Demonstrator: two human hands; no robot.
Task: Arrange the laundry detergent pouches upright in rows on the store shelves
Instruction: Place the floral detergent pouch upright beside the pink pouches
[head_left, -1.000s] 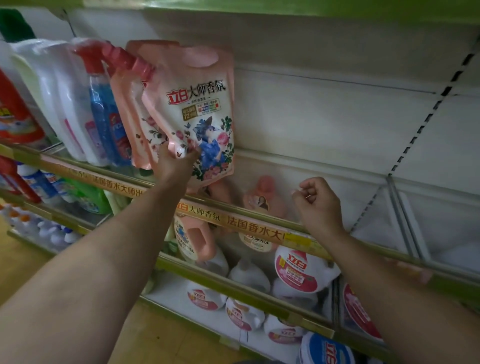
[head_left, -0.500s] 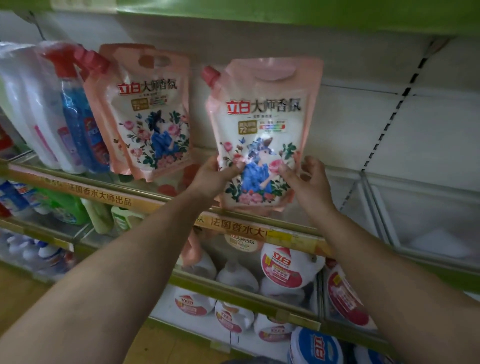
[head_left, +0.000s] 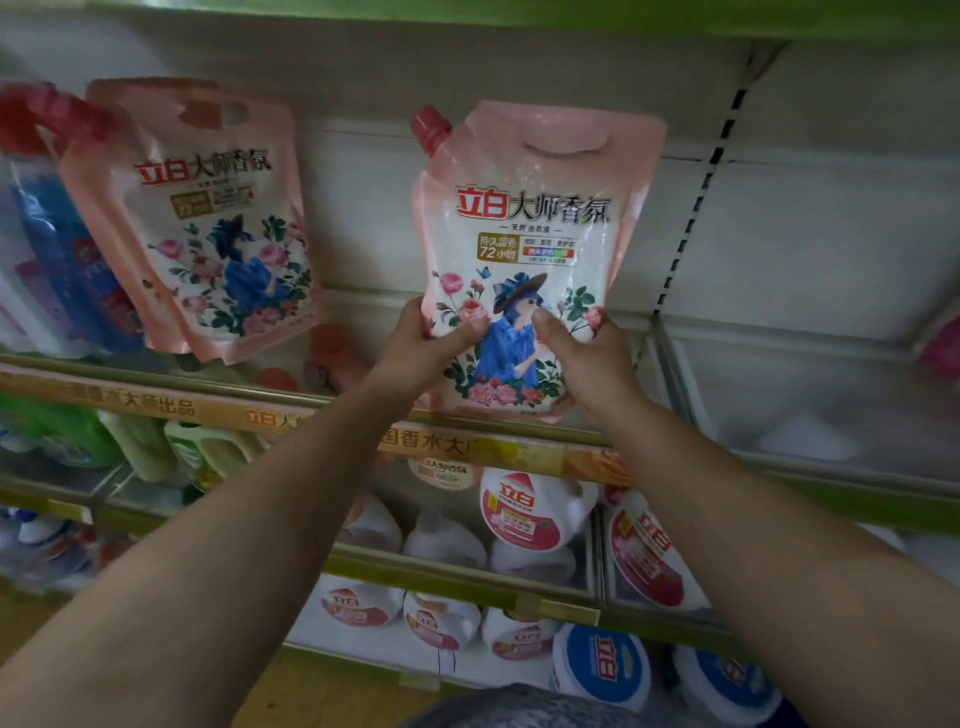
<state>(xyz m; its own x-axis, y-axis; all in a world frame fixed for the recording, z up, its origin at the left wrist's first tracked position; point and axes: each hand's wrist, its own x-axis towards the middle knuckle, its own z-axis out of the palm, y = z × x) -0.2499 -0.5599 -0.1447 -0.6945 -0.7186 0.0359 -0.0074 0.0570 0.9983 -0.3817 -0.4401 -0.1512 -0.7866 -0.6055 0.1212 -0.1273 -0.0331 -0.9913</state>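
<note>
- My left hand (head_left: 423, 345) and right hand (head_left: 582, 345) grip a pink detergent pouch (head_left: 530, 249) upright at frame centre, above the shelf rail (head_left: 493, 441).
- A second pouch (head_left: 208, 223) leans upper left, beside blue pouches (head_left: 62, 260).
- White jugs (head_left: 524, 514) crowd the lower shelves.

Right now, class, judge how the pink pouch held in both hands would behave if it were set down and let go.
The pink pouch is probably soft-walled: its film dents where the left hand and right hand grip its lower part. It likely slumps or tips, as the neighbouring pouch leans. Its glossy film may be slippery.
</note>
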